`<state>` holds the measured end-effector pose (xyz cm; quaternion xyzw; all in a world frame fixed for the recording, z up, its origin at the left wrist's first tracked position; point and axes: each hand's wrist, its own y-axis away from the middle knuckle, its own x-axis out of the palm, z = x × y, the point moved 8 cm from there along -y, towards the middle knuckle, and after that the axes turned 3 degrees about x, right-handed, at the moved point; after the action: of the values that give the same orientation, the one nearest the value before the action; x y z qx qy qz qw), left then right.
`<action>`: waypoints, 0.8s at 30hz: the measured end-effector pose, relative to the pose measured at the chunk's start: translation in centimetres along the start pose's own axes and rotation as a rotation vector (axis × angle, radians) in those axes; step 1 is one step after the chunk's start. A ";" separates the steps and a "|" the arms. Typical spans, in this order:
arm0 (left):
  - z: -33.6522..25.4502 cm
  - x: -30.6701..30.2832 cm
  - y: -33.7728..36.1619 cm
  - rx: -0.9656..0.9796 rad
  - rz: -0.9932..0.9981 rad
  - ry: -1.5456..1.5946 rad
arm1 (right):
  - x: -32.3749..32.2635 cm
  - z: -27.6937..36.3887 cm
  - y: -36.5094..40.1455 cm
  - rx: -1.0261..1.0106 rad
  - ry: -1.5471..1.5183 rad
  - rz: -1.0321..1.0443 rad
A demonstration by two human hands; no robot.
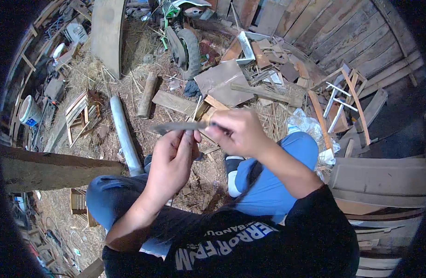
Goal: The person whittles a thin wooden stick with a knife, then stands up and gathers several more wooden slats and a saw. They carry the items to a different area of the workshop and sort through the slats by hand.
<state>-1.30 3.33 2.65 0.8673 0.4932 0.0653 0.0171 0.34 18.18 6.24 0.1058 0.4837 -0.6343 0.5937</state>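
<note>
A knife (178, 126) with a flat grey blade lies level in front of me, its tip to the left. My right hand (238, 132) is closed around its handle. Just under the blade, my left hand (173, 157) has its fingers pinched together, the fingertips right at the blade's lower edge. A thin pale wooden stick (197, 107) shows beyond the blade, in line with these fingertips; its lower part is hidden by the blade and fingers. Both hands are above the gap between my bent knees.
Straw and wood scraps cover the ground. A thick wooden beam (60, 170) runs in from the left, near a grey pipe (125, 134) and a short log (147, 95). Ahead are a motorcycle wheel (189, 53) and a brown board (224, 82). A white bucket (30, 111) stands far left.
</note>
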 end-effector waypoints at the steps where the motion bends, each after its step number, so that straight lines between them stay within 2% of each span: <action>1: -0.1 0.1 0.0 -0.004 0.002 -0.015 | -0.2 -1.2 -0.1 0.042 -0.011 -0.053; 3: 0.1 0.2 0.1 -0.017 0.012 -0.025 | -1.1 -3.2 -0.7 0.072 -0.029 -0.116; 6: 0.1 0.2 0.1 0.015 -0.005 0.010 | -0.2 -0.4 0.0 -0.062 0.025 0.038; 10: 0.1 0.1 0.4 -0.021 -0.005 -0.011 | -0.7 -3.5 -0.6 0.121 0.021 -0.031; 12: 0.0 0.2 0.4 -0.021 -0.009 0.023 | -0.2 -0.7 0.4 -0.066 -0.063 -0.059; 15: 0.9 -0.5 -0.1 -0.028 -0.021 -0.034 | -0.4 -5.4 -0.5 0.246 0.006 -0.024; 18: 0.5 -0.5 0.1 -0.013 -0.046 0.025 | -0.6 -3.5 -0.1 0.152 -0.106 -0.062; 19: 0.7 -0.5 0.2 -0.014 -0.045 0.024 | -0.1 -1.9 0.2 0.039 -0.059 -0.069; 20: 0.7 -0.5 0.2 -0.017 -0.042 0.019 | 0.1 -1.8 0.1 0.033 -0.057 -0.051; 22: 0.4 -0.5 0.2 -0.044 -0.025 -0.023 | 0.7 -1.8 0.1 0.037 -0.060 -0.017; 24: 0.6 -0.2 0.5 -0.061 -0.009 -0.023 | -0.1 -4.6 -0.6 0.198 -0.081 -0.062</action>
<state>-0.93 2.94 2.09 0.8649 0.4946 0.0700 0.0494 -2.20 21.54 4.27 0.1233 0.3973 -0.7009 0.5794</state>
